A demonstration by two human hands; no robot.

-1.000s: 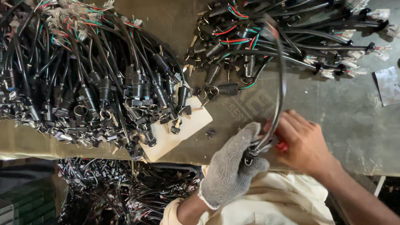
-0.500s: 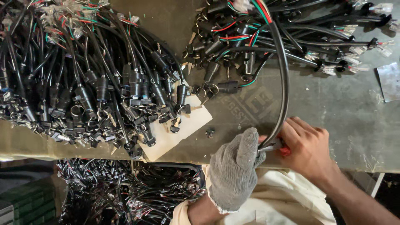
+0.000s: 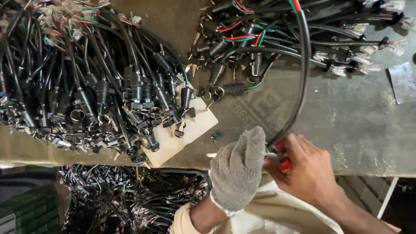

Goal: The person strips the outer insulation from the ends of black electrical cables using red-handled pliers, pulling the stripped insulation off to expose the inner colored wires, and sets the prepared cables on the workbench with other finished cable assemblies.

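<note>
Holding the near end of a black cable at the desk's front edge, I had my gloved left hand curled shut around it, and my bare right hand closed on a small red-handled tool pressed against the same end. What the tool's tip met was hidden between my hands, so I could not tell exactly where it sat. From my grip the cable rose in a long arc and ran up into the smaller heap of wired switches at the far right of the desk. A larger heap of black switch harnesses with key rings covered the left side, partly over a white card, and a tiny black part lay loose just beside it. More harnesses lay in a pile below the desk edge.

I judged the risks plain enough: the tool might slip off the cable end toward my ungloved fingers, and any pull on the arc could drag tangled neighbours out of the heap or off the edge.
</note>
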